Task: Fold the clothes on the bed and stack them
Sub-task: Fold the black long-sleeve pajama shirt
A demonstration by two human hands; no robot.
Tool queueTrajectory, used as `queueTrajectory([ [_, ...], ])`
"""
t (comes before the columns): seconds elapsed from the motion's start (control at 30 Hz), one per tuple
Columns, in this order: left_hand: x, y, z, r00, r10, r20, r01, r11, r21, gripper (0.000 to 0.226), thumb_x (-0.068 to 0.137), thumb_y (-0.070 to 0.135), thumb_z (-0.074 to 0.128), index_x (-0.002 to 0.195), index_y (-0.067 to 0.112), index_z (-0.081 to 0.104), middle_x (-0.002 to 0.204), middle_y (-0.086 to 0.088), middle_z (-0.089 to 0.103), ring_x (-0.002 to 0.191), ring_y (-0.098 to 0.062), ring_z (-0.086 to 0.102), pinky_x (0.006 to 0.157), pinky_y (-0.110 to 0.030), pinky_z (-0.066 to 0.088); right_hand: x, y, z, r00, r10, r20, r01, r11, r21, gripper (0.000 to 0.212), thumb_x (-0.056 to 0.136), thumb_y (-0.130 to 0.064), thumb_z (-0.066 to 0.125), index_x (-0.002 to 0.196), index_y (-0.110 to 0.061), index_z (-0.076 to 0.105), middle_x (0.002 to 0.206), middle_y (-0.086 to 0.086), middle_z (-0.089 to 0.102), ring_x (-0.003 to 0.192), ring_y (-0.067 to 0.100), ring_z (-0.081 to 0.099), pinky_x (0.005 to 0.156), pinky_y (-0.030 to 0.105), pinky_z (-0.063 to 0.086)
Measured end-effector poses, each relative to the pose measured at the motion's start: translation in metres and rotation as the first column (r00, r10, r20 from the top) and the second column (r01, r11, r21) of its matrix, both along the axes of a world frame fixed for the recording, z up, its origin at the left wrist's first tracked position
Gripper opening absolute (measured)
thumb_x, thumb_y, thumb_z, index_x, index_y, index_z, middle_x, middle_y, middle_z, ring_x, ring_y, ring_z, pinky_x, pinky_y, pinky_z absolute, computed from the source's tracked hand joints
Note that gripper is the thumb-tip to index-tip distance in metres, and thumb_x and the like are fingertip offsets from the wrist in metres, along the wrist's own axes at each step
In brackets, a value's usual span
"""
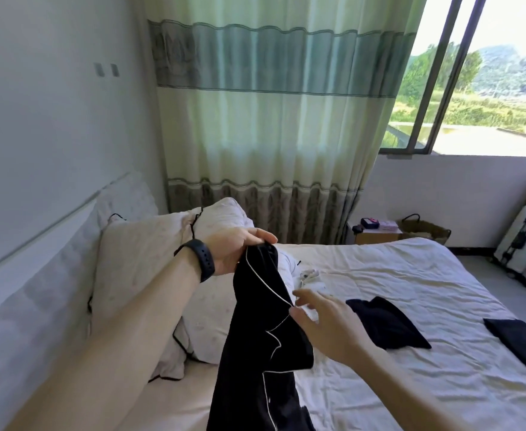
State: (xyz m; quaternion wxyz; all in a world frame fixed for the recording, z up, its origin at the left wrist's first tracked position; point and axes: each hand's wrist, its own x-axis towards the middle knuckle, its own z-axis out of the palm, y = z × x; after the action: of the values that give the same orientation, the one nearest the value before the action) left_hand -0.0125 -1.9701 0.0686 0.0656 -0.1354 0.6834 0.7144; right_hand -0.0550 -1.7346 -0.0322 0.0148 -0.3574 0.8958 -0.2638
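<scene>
Closest to the lens hangs the black top (255, 353), white-piped, dropping from mid-view to 6 o'clock above the bed (411, 399); its lower end runs out of frame. My left hand (240, 250), a dark band (204, 259) on its wrist, is clenched on the top's upper edge just left of centre, fingers curled over the bunched cloth. My right hand (327, 325) comes in from 5 o'clock with fingers loose and spread, holding nothing. Its fingertips sit at the piped front edge, and blur keeps me from telling whether they touch it.

On the sheet a second garment (386, 325) lies at 3 o'clock, near the right hand, and a third garment (523, 343) sits at the frame's edge around 4 o'clock. Pillows (137, 259) are piled at 9 o'clock.

I judge this to be the start of folding: the top is lifted but not spread, and no stack shows anywhere. Next, the right hand needs to catch that piped edge or the far shoulder, so both hands can shake the top open and lay it flat on the sheet before any fold.
</scene>
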Motion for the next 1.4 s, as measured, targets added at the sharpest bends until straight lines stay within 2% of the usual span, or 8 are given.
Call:
queueTrajectory([
  [0.33, 0.027, -0.014, 0.028, 0.997, -0.056, -0.059, 0.047, 0.988, -0.146, 0.031, 0.104, 0.003, 0.039, 0.099, 0.015, 0.067, 0.098, -0.005, 0.066, 0.081, -0.013, 0.060, 0.070, -0.026, 0.045, 0.000, -0.054, 0.019, 0.984, 0.141, 0.106, -0.119, 0.974, -0.190, 0.032, 0.099, -0.035, 0.063, 0.070, -0.034, 0.050, 0.064, -0.009, 0.058, 0.062, 0.009, 0.056, 0.064, 0.031, 0.045],
  [0.47, 0.050, -0.041, 0.019, 0.982, 0.153, -0.108, -0.173, 0.963, -0.208, 0.029, 0.098, -0.006, 0.044, 0.109, 0.011, 0.064, 0.086, -0.006, 0.056, 0.063, -0.011, 0.057, 0.048, -0.021, 0.045, -0.009, -0.052, 0.043, 0.956, 0.140, 0.257, -0.030, 0.920, -0.392, 0.031, 0.099, -0.032, 0.064, 0.070, -0.039, 0.062, 0.064, -0.017, 0.061, 0.058, 0.002, 0.055, 0.062, 0.021, 0.042],
  [0.7, 0.072, -0.067, -0.035, 0.990, 0.137, 0.033, -0.095, 0.822, -0.561, 0.027, 0.091, 0.000, 0.049, 0.099, 0.022, 0.062, 0.069, 0.008, 0.057, 0.059, -0.012, 0.051, 0.052, -0.024, 0.039, -0.012, -0.062, 0.074, 0.895, 0.175, 0.410, 0.027, 0.896, -0.442, 0.021, 0.098, -0.024, 0.066, 0.078, -0.024, 0.074, 0.080, 0.004, 0.073, 0.076, 0.019, 0.067, 0.070, 0.035, 0.049],
  [0.87, 0.079, -0.068, -0.095, 0.986, 0.170, -0.003, -0.096, 0.545, -0.833, 0.011, 0.091, 0.030, 0.059, 0.080, 0.031, 0.058, 0.083, 0.012, 0.065, 0.082, -0.013, 0.061, 0.067, -0.025, 0.043, -0.012, -0.070, 0.082, 0.913, 0.113, 0.392, 0.109, 0.858, -0.503, 0.024, 0.100, -0.027, 0.063, 0.077, -0.021, 0.068, 0.082, 0.015, 0.070, 0.069, 0.020, 0.065, 0.072, 0.041, 0.052],
  [1.07, 0.073, -0.033, -0.182, 0.975, 0.220, -0.018, -0.181, 0.750, -0.635, 0.007, 0.090, 0.028, 0.061, 0.083, 0.027, 0.060, 0.083, 0.005, 0.067, 0.081, -0.017, 0.062, 0.069, -0.028, 0.046, -0.004, -0.075, 0.063, 0.896, 0.099, 0.432, 0.142, 0.859, -0.492, 0.023, 0.101, -0.026, 0.060, 0.083, -0.012, 0.062, 0.074, 0.017, 0.059, 0.068, 0.027, 0.058, 0.067, 0.040, 0.054],
  [1.2, 0.075, -0.001, -0.219, 0.957, 0.248, 0.152, -0.248, 0.969, -0.025, 0.017, 0.104, 0.023, 0.052, 0.094, 0.019, 0.066, 0.081, -0.001, 0.071, 0.070, -0.015, 0.068, 0.071, -0.031, 0.053, -0.002, -0.061, 0.047, 0.900, 0.045, 0.434, 0.202, 0.839, -0.505, 0.024, 0.102, -0.027, 0.058, 0.083, -0.014, 0.062, 0.079, 0.023, 0.061, 0.069, 0.029, 0.059, 0.071, 0.049, 0.055],
  [1.3, 0.087, -0.001, -0.228, 0.907, 0.373, 0.195, -0.414, 0.708, 0.572, 0.020, 0.101, 0.017, 0.050, 0.109, 0.009, 0.067, 0.088, -0.007, 0.077, 0.077, -0.022, 0.074, 0.065, -0.033, 0.060, -0.004, -0.036, 0.022, 0.893, -0.052, 0.447, 0.274, 0.850, -0.450, 0.026, 0.103, -0.030, 0.056, 0.084, -0.013, 0.058, 0.069, 0.008, 0.053, 0.064, 0.023, 0.050, 0.063, 0.043, 0.042],
  [1.4, 0.102, -0.014, -0.224, 0.918, 0.373, 0.135, -0.329, 0.527, 0.784, 0.028, 0.085, 0.016, 0.057, 0.100, 0.007, 0.079, 0.087, -0.009, 0.076, 0.075, -0.021, 0.074, 0.066, -0.031, 0.060, -0.003, -0.003, -0.010, 0.861, -0.175, 0.478, 0.362, 0.871, -0.333, 0.027, 0.103, -0.035, 0.056, 0.088, -0.013, 0.060, 0.068, 0.001, 0.050, 0.053, 0.009, 0.046, 0.054, 0.029, 0.035],
])
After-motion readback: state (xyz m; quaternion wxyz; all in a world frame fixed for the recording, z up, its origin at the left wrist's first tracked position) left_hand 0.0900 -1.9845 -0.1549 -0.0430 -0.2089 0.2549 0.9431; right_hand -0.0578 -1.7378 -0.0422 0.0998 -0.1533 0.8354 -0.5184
